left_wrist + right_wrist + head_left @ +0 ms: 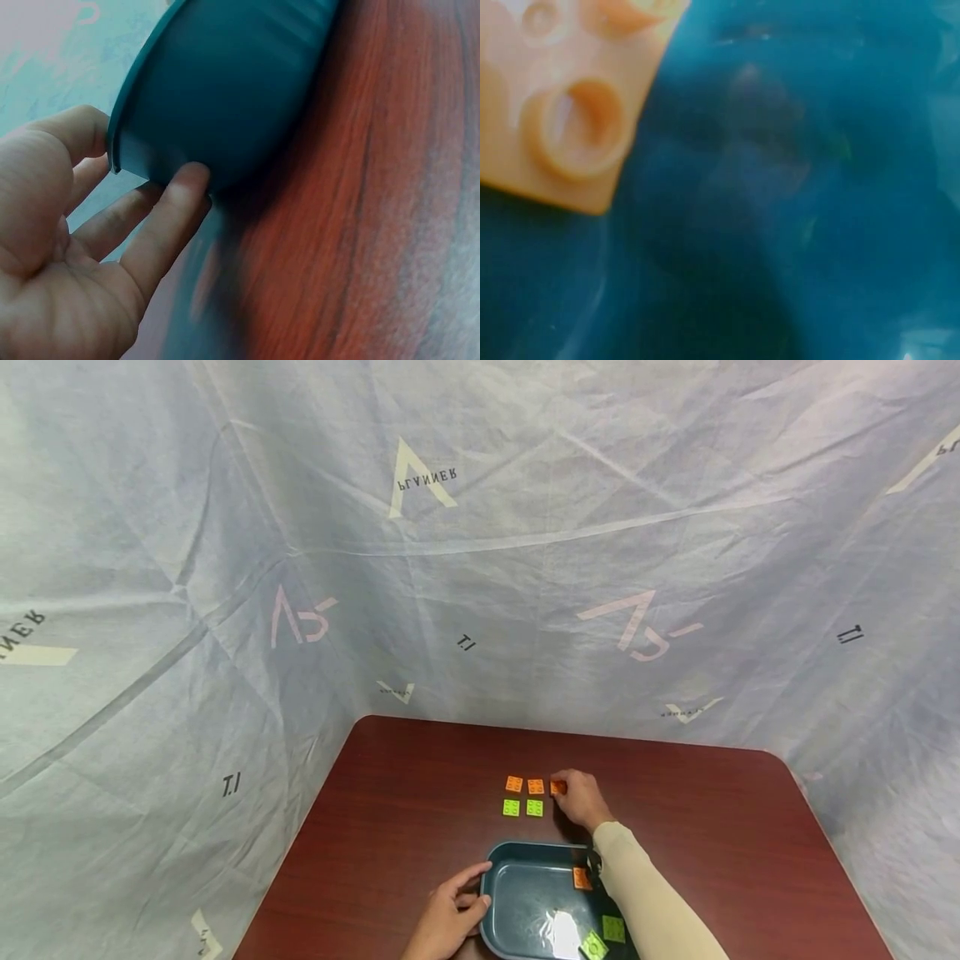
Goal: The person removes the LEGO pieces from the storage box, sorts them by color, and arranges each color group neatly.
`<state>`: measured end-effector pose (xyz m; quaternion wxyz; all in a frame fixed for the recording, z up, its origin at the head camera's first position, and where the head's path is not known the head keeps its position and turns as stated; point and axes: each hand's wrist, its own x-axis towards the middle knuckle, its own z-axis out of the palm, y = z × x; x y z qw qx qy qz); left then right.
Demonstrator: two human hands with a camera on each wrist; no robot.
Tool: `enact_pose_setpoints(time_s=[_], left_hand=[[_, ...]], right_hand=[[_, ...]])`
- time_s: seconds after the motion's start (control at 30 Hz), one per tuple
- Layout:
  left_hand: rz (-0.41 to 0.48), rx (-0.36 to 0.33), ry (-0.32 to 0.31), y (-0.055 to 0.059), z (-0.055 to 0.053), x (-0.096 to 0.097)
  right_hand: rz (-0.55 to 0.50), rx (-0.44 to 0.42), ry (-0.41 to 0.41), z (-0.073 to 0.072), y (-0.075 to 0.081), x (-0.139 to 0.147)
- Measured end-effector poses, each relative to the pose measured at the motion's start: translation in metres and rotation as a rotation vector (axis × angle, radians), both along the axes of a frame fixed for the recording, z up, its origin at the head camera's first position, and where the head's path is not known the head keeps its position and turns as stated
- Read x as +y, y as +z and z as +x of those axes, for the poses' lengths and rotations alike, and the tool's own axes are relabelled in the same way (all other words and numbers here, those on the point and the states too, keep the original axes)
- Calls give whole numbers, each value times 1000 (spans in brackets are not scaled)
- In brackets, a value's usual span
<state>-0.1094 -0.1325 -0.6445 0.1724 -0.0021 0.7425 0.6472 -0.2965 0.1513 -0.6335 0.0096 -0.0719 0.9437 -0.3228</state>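
My right hand (pixel 580 796) pinches an orange square toy brick (pixel 557 787) at the table surface, its fingertips covering part of the studs. Left of it lie two more orange bricks, the nearer one (pixel 536 787) beside the far one (pixel 513 783). Two lime green bricks, one at left (pixel 512 807) and one at right (pixel 534 808), form a row in front of them. With fingers against the outer wall and rim, my left hand (pixel 82 232) holds the end of a dark teal tray (pixel 217 90). Inside the tray rests an orange brick (pixel 562 150), seen large in the right wrist view.
Two green bricks, one darker (pixel 613 929) and one brighter (pixel 594 946), lie in the tray near my right sleeve (pixel 652 893), which crosses over its right side. A dark red wooden table (pixel 405 802) carries everything. Pale printed sheeting (pixel 525 568) hangs behind and around it.
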Motion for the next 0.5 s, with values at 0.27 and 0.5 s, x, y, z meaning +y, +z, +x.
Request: enact_pose_setpoints(time_s=[0.27, 0.5], left_hand=[[32, -24, 5, 1, 3, 0], [38, -27, 10, 0, 2, 0]], right_hand=[[13, -11, -4, -1, 1, 1], [8, -11, 7, -1, 0, 1]])
